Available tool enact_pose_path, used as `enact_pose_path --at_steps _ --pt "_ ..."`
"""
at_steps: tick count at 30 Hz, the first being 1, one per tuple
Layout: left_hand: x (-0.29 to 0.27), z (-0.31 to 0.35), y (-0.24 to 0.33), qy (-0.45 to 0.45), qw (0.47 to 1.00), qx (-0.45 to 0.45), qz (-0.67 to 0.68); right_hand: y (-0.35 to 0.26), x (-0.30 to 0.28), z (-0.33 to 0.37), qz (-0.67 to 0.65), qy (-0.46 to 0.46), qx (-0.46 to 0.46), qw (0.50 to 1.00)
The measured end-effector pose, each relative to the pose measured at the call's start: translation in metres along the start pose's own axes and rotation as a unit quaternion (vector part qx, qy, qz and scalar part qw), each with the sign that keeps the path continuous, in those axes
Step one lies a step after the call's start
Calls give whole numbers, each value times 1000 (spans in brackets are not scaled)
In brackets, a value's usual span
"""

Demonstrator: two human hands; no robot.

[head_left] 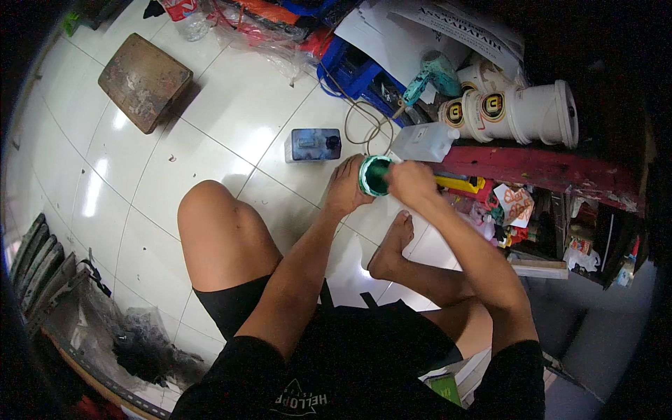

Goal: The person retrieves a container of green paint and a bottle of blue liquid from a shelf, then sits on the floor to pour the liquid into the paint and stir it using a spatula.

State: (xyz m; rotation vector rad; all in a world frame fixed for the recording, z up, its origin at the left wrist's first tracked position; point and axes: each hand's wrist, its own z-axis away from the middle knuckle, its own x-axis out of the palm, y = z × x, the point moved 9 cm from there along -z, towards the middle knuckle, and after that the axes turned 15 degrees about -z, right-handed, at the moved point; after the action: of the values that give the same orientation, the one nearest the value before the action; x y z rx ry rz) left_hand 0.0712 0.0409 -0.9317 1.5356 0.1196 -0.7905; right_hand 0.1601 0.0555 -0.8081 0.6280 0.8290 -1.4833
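Note:
A small open tub, its rim smeared white and its inside coated in dark green, is held tilted in front of me over the floor. My left hand wraps around the tub's left side. At the opposite side of the opening, my right hand is closed, its fingertips by the rim. Whatever it grips is hidden and blurred. Just beyond the left hand stands a squarish plastic container with a blue-stained top. A translucent white jug lies past the right hand.
White buckets lie on their sides at the right, beside a paint-stained teal hair dryer. A blue crate and a looped cord are at the back. A worn wooden stool stands far left. A cluttered shelf borders the right.

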Motion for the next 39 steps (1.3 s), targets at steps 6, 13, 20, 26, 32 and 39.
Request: enact_pose_path --at_steps 6,13,20,26,32,39 --pt "-1 -6 2 32 999 9 -29 -16 13 4 25 -26 -5 999" --pt "-6 -10 -6 18 999 -18 -37 13 8 6 -57 23 33 998" --pt "-11 17 -34 -340 922 -109 -149 96 -55 57 -209 164 41 963" --pt "-133 9 -120 -202 943 -154 -217 59 -140 175 -307 137 61 940" --pt "-163 -11 -10 -43 996 -49 -56 62 -152 225 -301 160 38 939" --pt "-186 -24 73 -40 937 126 -323 66 -173 244 -302 225 2 926"
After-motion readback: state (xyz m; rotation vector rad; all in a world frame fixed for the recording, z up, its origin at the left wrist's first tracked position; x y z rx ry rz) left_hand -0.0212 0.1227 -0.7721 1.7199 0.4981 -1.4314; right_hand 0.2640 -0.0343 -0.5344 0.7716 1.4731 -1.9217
